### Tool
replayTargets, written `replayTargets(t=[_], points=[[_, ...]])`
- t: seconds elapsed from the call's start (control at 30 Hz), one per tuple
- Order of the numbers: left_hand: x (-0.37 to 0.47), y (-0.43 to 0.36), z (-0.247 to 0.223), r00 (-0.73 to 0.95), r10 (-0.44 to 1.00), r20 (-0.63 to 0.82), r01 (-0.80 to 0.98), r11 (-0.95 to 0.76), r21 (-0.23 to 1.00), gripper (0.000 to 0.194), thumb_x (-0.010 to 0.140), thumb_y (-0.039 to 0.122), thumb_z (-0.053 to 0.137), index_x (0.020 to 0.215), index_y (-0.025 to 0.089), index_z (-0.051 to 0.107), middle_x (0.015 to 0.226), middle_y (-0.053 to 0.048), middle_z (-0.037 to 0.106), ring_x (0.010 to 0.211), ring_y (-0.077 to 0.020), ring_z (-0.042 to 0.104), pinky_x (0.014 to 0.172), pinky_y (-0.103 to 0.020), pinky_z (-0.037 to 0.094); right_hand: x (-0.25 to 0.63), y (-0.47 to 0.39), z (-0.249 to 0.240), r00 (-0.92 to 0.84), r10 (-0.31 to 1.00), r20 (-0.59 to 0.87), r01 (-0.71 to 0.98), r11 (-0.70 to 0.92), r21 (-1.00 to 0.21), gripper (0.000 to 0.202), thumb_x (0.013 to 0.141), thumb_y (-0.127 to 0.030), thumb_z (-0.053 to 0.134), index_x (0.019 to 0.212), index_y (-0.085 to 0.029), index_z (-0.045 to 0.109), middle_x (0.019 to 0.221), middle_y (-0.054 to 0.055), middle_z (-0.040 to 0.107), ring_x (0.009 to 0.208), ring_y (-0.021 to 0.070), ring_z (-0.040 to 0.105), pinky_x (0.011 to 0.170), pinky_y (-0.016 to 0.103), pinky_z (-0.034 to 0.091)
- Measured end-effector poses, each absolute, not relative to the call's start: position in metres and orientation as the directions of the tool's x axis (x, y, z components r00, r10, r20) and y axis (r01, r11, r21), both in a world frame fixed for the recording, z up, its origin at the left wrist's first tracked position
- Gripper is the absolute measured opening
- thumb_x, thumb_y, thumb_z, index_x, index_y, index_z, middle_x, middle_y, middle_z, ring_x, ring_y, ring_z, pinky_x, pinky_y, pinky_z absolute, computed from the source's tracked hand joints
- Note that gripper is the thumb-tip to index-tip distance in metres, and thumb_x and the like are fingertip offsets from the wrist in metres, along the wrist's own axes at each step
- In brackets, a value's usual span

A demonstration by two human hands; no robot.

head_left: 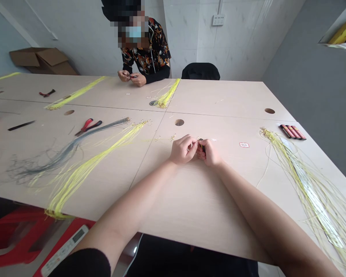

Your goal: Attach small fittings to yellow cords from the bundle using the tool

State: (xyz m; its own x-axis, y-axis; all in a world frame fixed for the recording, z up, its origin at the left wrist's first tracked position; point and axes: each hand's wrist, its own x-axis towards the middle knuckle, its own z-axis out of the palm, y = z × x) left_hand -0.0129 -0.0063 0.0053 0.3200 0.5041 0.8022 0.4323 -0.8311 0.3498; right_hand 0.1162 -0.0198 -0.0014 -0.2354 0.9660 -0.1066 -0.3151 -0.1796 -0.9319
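Observation:
Close together above the table, my left hand [184,149] and my right hand [209,152] meet at the fingertips. The left thumb and fingers are pinched; what lies between them is too small to make out. My right fingers are wrapped round a small dark tool [202,145], mostly hidden by the hand. Several tiny gold hook-like pieces [173,137] lie just left of my hands. Farther left stretches a bundle of yellow line [96,157] with gold ends, beside a bundle of grey line [75,144]. Another yellow-green bundle [295,169] lies on the right.
Red-and-black pliers [88,126] and a dark, thin blade-like tool [21,125] lie at left. Red-and-black tubes [292,132] sit at right. Round holes pierce the table [216,207]. Across it a masked person [158,42] works with both hands. A remote control [65,250] lies below.

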Motion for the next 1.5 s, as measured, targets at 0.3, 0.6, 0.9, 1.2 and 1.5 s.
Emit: replayTargets(t=[0.3,0.6,0.9,1.2,1.5], points=[[-0.014,-0.005,0.004,0.316,0.504,0.804,0.429,-0.832,0.353,0.02,0.087,0.019,0.047,0.067,0.018,0.048,0.059,0.002,0.049,0.051,-0.0079,0.042,0.05,-0.021,0.033,0.12,-0.021,0.002,-0.269,0.956,-0.112,-0.325,-0.2,-0.924,0.033,0.07,-0.039,0.05,0.05,-0.02,0.033,0.042,-0.006,0.026,0.037,0.005,0.02,0.039,0.022,0.014],[-0.016,0.0,0.004,0.247,0.609,0.754,0.39,-0.775,0.498,0.023,0.087,0.024,0.05,0.065,0.018,0.048,0.058,0.003,0.05,0.049,-0.0071,0.042,0.049,-0.021,0.034,0.124,-0.017,-0.004,0.058,0.997,0.05,-0.345,0.067,-0.936,0.034,0.068,-0.038,0.068,0.063,-0.019,0.04,0.051,-0.007,0.031,0.044,0.0045,0.024,0.043,0.022,0.02],[-0.016,0.0,0.003,0.258,0.694,0.672,0.347,-0.715,0.606,0.027,0.091,0.034,0.045,0.07,0.018,0.052,0.061,0.002,0.053,0.051,-0.0077,0.043,0.05,-0.021,0.036,0.122,-0.019,-0.005,0.178,0.973,0.15,-0.153,0.178,-0.972,0.028,0.07,-0.043,0.068,0.08,-0.018,0.059,0.069,-0.002,0.048,0.049,0.005,0.03,0.045,0.024,0.023],[-0.016,0.0,0.003,0.279,0.684,0.674,0.345,-0.726,0.594,0.026,0.09,0.031,0.046,0.07,0.017,0.052,0.059,0.002,0.051,0.051,-0.0079,0.043,0.051,-0.021,0.036,0.125,-0.015,-0.008,0.085,0.991,0.099,-0.28,0.12,-0.953,0.032,0.068,-0.045,0.071,0.075,-0.016,0.059,0.054,-0.006,0.036,0.045,0.0045,0.027,0.043,0.023,0.021],[-0.015,0.003,0.001,0.237,0.761,0.603,0.3,-0.648,0.7,0.029,0.091,0.036,0.045,0.068,0.017,0.05,0.057,0.003,0.047,0.051,-0.0082,0.042,0.049,-0.021,0.035,0.125,-0.016,-0.007,0.151,0.979,0.137,-0.219,0.168,-0.961,0.027,0.067,-0.035,0.07,0.086,-0.02,0.06,0.058,-0.007,0.036,0.046,0.0048,0.028,0.045,0.023,0.022]])
